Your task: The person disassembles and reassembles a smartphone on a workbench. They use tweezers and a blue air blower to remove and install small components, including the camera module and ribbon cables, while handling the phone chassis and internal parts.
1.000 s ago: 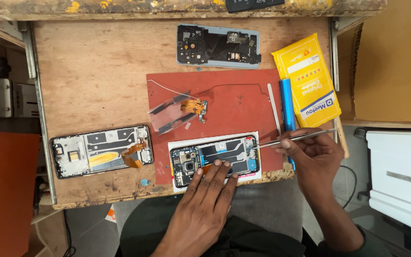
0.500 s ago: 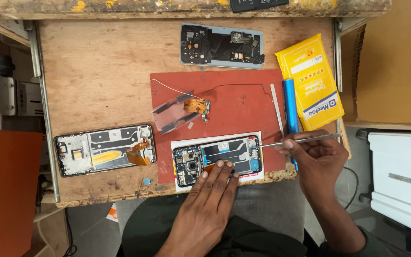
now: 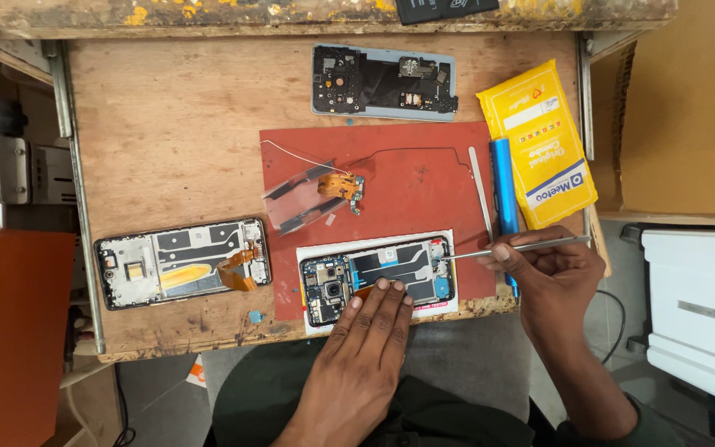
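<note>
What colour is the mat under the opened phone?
Brick red mat, clearest in the head view.

Three opened phones [image 3: 378, 279], perhaps.

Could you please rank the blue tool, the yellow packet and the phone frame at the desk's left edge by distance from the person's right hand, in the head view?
From the right hand:
1. Blue tool, just above the hand.
2. Yellow packet, farther up, to the right.
3. Phone frame, far left.

I have one view only, from the head camera, looking almost straight down at the counter [image 3: 175, 124] from fairly close; its near edge crosses the frame's lower half.
</note>
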